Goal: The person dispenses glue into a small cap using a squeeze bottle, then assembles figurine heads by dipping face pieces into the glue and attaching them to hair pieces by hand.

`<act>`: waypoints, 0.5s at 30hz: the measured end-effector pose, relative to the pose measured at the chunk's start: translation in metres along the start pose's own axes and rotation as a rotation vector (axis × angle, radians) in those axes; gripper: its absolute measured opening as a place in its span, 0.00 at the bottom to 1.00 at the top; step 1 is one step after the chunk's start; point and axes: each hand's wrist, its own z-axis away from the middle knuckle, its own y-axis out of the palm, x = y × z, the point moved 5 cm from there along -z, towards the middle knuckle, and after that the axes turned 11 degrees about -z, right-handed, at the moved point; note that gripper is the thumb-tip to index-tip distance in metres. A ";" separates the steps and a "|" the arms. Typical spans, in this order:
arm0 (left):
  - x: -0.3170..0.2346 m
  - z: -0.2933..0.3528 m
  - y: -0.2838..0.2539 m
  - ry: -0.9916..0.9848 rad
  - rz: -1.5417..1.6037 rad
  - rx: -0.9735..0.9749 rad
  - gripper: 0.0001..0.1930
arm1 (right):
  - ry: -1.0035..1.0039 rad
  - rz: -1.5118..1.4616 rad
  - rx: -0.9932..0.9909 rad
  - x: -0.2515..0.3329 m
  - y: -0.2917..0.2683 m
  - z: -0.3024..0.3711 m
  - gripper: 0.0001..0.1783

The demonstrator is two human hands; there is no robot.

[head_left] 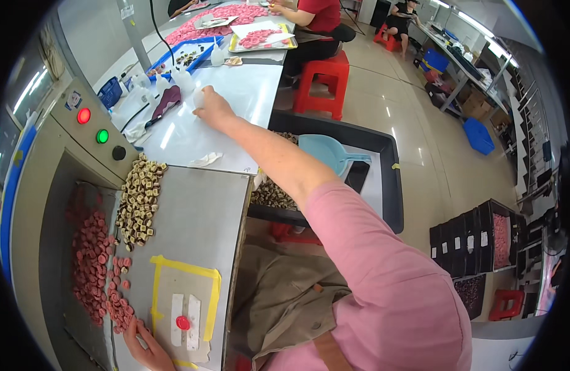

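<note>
My right arm stretches across to the white table, where my right hand [216,111] is closed around a pale translucent bottle [198,99], partly hidden by the fingers. At the lower left, my left hand [148,347] lies on the metal worktop [195,216] with its fingers extended and apart. Its fingertips touch the near end of a heap of small pink round pieces [118,306]. Beside this hand, a red round piece [183,323] sits across two white strips [193,318] inside a yellow tape frame [214,303]. Cream-and-dark small square pieces [140,198] are piled farther up the worktop.
A machine panel [87,130] with red and green buttons stands at left, above a recess of pink pieces [90,266]. Other bottles [183,79], a dark cloth [167,104] and a blue tray [189,54] occupy the table. A black tray [390,185] holds a light-blue dustpan [322,151]. People sit farther off.
</note>
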 end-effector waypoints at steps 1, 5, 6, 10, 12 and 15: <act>-0.001 0.001 0.001 0.002 0.007 0.000 0.12 | -0.002 0.006 -0.003 0.000 0.002 0.002 0.35; -0.012 -0.006 -0.016 0.172 -0.102 -0.066 0.11 | -0.271 0.045 -0.298 0.033 -0.015 0.030 0.34; -0.023 -0.004 -0.028 0.330 -0.206 -0.101 0.10 | -0.381 -0.154 -0.282 0.053 -0.014 0.039 0.33; -0.021 -0.004 -0.022 0.277 -0.147 -0.022 0.10 | -0.378 -0.392 0.117 0.096 0.002 0.088 0.19; -0.009 -0.003 -0.025 0.267 -0.144 -0.039 0.09 | -0.391 -0.376 0.190 0.112 0.025 0.093 0.20; -0.032 -0.001 -0.026 0.308 -0.138 -0.087 0.09 | -0.360 -0.452 0.208 0.113 0.050 0.088 0.18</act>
